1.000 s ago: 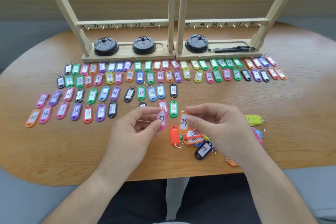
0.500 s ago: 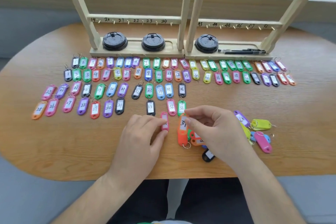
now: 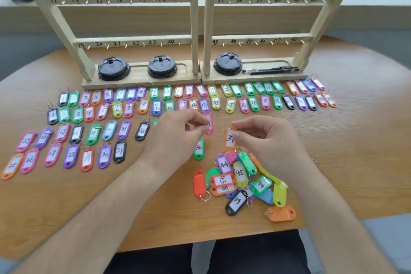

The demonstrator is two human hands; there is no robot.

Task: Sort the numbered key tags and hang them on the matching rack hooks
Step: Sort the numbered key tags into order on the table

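Head view: both hands pinching key tags over the desk (image 3: 355, 151), mid-frame.

Left hand (image 3: 175, 133), fingers curled, pinches a pink tag (image 3: 209, 129) at frame centre, its number hidden by the fingers. Right hand (image 3: 266, 138) pinches an orange tag (image 3: 229, 140), which reads as 39 and sits just right of centre. A green tag (image 3: 198, 149) marked 36 lies flat between and below them. The unsorted pile (image 3: 240, 176) sits lower centre-right, beneath the right hand. Numbered rows of tags (image 3: 104, 154) span the desk's middle band. The wooden rack (image 3: 194, 18) stands along the top of the frame – no tags on the hooks in view.
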